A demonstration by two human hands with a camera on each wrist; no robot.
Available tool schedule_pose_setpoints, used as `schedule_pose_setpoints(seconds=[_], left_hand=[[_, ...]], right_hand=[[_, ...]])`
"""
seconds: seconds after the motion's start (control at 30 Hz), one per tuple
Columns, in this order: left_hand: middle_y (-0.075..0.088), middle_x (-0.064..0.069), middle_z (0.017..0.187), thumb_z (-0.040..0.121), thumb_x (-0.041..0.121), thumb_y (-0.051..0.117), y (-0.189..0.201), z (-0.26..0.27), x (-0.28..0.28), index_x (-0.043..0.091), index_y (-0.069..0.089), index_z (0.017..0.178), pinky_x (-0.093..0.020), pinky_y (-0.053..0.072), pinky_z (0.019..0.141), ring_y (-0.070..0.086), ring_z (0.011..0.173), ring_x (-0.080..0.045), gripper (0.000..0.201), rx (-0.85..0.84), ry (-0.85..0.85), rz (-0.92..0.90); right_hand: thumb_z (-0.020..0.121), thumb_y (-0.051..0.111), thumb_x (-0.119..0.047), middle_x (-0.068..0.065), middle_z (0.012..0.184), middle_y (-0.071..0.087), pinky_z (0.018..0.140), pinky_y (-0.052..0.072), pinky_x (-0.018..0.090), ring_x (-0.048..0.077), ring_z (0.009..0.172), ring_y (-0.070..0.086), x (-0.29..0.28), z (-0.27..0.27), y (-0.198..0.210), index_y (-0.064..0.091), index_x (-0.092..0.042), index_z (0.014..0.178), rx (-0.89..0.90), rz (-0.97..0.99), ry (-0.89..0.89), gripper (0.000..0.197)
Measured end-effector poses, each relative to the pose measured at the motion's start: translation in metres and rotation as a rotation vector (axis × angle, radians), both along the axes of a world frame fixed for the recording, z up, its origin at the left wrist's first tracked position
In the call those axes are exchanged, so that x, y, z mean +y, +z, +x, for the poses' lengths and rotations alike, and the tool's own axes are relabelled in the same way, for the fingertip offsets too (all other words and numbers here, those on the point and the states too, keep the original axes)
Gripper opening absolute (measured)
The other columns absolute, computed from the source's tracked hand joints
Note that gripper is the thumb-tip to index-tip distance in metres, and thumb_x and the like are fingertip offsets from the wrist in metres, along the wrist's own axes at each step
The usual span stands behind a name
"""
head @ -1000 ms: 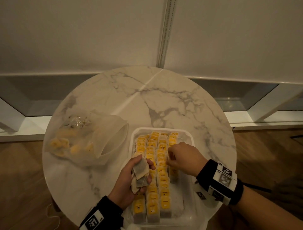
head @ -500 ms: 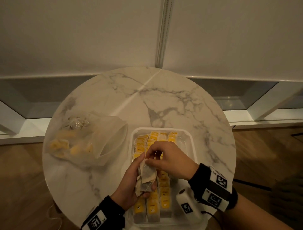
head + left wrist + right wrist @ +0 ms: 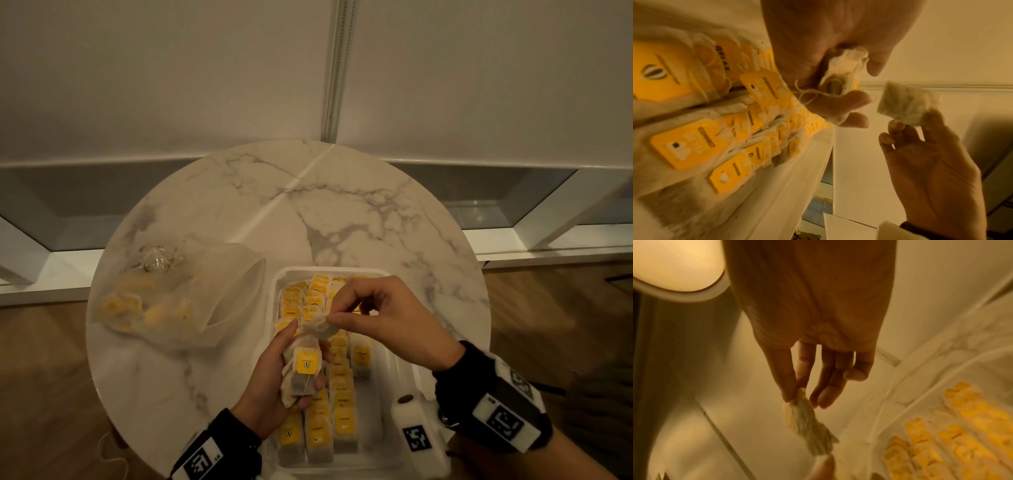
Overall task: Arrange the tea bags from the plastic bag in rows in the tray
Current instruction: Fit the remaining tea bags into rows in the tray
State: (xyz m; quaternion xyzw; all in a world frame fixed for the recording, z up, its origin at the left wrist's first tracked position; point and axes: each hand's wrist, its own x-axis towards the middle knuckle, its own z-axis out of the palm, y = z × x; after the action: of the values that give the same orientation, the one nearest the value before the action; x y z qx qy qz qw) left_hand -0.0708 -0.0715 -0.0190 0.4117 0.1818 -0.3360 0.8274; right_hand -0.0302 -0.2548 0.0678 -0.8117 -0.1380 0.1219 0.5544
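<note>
Left hand (image 3: 274, 373) grips a small bunch of tea bags (image 3: 303, 371) over the tray (image 3: 394, 383). Right hand (image 3: 387, 325) pinches one tea bag (image 3: 320, 325) w/ thumb & forefinger, just above the bunch. Plastic bag (image 3: 178, 291) lies on the surface (image 3: 342, 212), left of tray.

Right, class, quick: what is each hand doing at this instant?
Left hand: grips a small bunch of tea bags.
Right hand: pinches a single tea bag between thumb and finger.

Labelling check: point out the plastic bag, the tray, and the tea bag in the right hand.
plastic bag (image 3: 178, 294): head view, translucent middle.
tray (image 3: 383, 425): head view, bare floor by right wall.
tea bag in right hand (image 3: 320, 327): head view, pinched paper pouch.
</note>
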Motion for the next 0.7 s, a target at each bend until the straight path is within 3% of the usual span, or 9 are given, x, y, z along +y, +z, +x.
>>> schedule_pose_setpoints(seconds=[0.07, 0.2, 0.3, 0.47, 0.57, 0.7], left_hand=[[0.056, -0.018, 0.078, 0.089, 0.053, 0.048, 0.000, 0.001, -0.001, -0.001, 0.067, 0.092, -0.018, 0.032, 0.031, 0.055, 0.044, -0.021, 0.058, 0.009, 0.010, 0.001], [0.060, -0.012, 0.078, 0.091, 0.044, 0.047, 0.002, 0.001, 0.000, 0.000, 0.060, 0.095, -0.016, 0.032, 0.032, 0.055, 0.043, -0.018, 0.046, 0.021, 0.058, -0.050], [0.059, -0.010, 0.078, 0.091, 0.041, 0.046, 0.003, 0.001, 0.001, 0.003, 0.064, 0.089, -0.015, 0.027, 0.034, 0.053, 0.044, -0.017, 0.042, 0.012, 0.062, -0.040], [0.059, -0.010, 0.079, 0.090, 0.036, 0.047, 0.005, -0.001, 0.000, 0.005, 0.066, 0.085, -0.016, 0.026, 0.034, 0.051, 0.045, -0.016, 0.036, -0.012, 0.069, -0.020], [0.059, -0.009, 0.081, 0.089, 0.034, 0.050, 0.006, -0.001, 0.001, 0.006, 0.063, 0.089, -0.017, 0.026, 0.035, 0.051, 0.046, -0.015, 0.031, -0.034, 0.065, 0.004], [0.059, -0.009, 0.082, 0.089, 0.031, 0.051, 0.008, 0.000, 0.000, 0.006, 0.062, 0.090, -0.016, 0.028, 0.033, 0.051, 0.046, -0.015, 0.028, -0.068, 0.064, 0.034]], right_hand=[[0.082, 0.077, -0.008, 0.003, 0.082, 0.072, 0.068, 0.047, 0.033, 0.016, 0.077, 0.065, -0.005, -0.001, 0.005, 0.074, -0.007, 0.077, 0.019, 0.053, -0.023, 0.006], [0.084, 0.075, -0.011, -0.003, 0.085, 0.074, 0.073, 0.049, 0.034, 0.015, 0.084, 0.068, -0.013, 0.000, 0.010, 0.072, -0.014, 0.077, -0.129, -0.053, -0.115, 0.008], [0.085, 0.074, -0.008, 0.002, 0.081, 0.075, 0.076, 0.054, 0.029, 0.017, 0.079, 0.069, -0.015, -0.001, 0.012, 0.073, -0.007, 0.080, -0.024, 0.020, -0.106, 0.005], [0.086, 0.073, -0.012, -0.009, 0.084, 0.075, 0.080, 0.052, 0.033, 0.011, 0.086, 0.068, -0.016, -0.003, 0.008, 0.073, -0.017, 0.079, -0.101, -0.084, -0.138, 0.009], [0.086, 0.074, -0.010, -0.004, 0.080, 0.074, 0.078, 0.055, 0.027, 0.012, 0.078, 0.069, -0.014, -0.004, 0.008, 0.072, -0.013, 0.079, -0.066, -0.072, -0.120, 0.007], [0.086, 0.073, -0.013, -0.012, 0.079, 0.073, 0.076, 0.049, 0.018, 0.005, 0.078, 0.067, -0.015, -0.005, 0.006, 0.072, -0.019, 0.078, -0.172, -0.199, -0.175, 0.010]])
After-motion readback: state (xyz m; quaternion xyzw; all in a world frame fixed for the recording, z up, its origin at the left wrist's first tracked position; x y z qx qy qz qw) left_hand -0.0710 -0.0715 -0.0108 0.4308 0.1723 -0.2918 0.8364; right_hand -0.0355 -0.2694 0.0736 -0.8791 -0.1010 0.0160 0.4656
